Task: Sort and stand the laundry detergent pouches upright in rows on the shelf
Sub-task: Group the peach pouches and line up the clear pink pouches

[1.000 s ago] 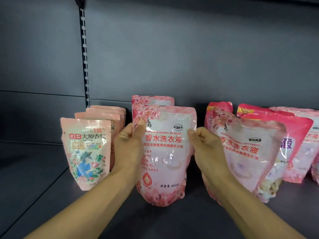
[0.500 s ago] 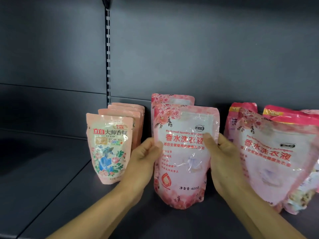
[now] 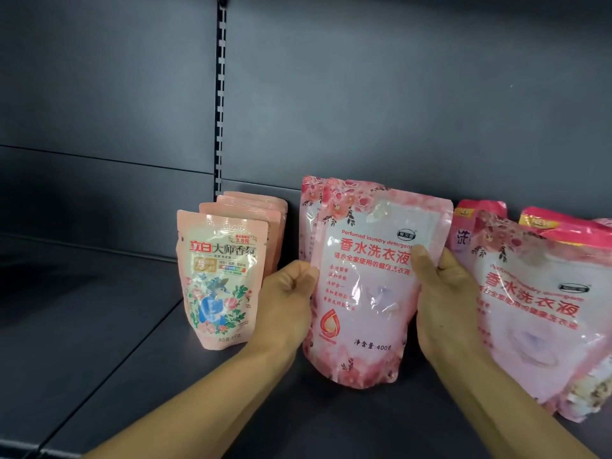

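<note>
Both hands on the front pink rose pouch (image 3: 371, 286), upright on the dark shelf (image 3: 99, 326) with a matching pouch (image 3: 309, 213) close behind: left hand (image 3: 288, 299) in a curled grip at its left edge, right hand (image 3: 443, 299) pinching the right edge, thumb on the front. Just left, a row of small peach pouches (image 3: 222, 279), upright. Right, a leaning rose pouch (image 3: 536, 309) against brighter pink pouches (image 3: 563, 226).

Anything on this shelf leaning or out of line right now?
Yes. The pink rose-print pouch right of the held pouch leans against the magenta pouches behind it. The small peach pouches at left stand upright.
</note>
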`<action>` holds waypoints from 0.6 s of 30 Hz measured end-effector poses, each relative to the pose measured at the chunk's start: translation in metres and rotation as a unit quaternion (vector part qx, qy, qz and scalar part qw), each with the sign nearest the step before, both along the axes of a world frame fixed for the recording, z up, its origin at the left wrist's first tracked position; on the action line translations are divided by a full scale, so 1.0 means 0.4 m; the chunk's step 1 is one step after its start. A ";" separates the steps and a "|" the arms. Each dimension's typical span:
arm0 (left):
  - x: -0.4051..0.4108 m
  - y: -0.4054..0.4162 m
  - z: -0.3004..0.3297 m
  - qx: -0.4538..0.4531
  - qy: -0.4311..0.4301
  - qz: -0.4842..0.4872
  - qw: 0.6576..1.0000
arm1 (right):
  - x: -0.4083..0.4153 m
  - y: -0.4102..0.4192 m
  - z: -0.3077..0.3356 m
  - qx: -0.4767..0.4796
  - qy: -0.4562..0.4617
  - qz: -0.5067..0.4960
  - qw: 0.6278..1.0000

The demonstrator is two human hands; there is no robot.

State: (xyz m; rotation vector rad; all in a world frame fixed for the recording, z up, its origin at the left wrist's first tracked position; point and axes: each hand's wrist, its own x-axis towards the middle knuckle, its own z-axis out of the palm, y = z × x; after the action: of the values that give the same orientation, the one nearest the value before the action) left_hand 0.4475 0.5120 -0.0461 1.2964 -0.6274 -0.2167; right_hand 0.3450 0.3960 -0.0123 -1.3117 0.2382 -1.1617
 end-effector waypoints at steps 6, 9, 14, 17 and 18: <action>0.045 -0.050 0.003 0.010 0.040 0.040 0.998 | 0.077 -0.028 0.006 0.009 0.015 0.002 1.000; 0.068 -0.096 0.016 0.003 0.085 0.075 0.994 | 0.127 -0.052 0.020 -0.003 0.021 -0.007 1.000; 0.101 -0.146 0.016 -0.007 0.109 0.125 0.986 | 0.179 -0.078 0.004 0.005 0.025 -0.012 1.000; 0.102 -0.145 0.005 -0.012 0.092 0.138 0.986 | 0.186 -0.085 -0.013 0.007 0.031 -0.009 0.999; 0.099 -0.142 0.001 -0.015 0.082 0.140 0.987 | 0.184 -0.086 -0.015 -0.002 0.036 -0.010 0.999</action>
State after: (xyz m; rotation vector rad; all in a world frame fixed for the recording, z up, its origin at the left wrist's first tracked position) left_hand 0.4870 0.4554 -0.0457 1.3059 -0.3035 -0.0808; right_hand 0.4186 0.3618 -0.0182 -1.3598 0.3019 -1.1325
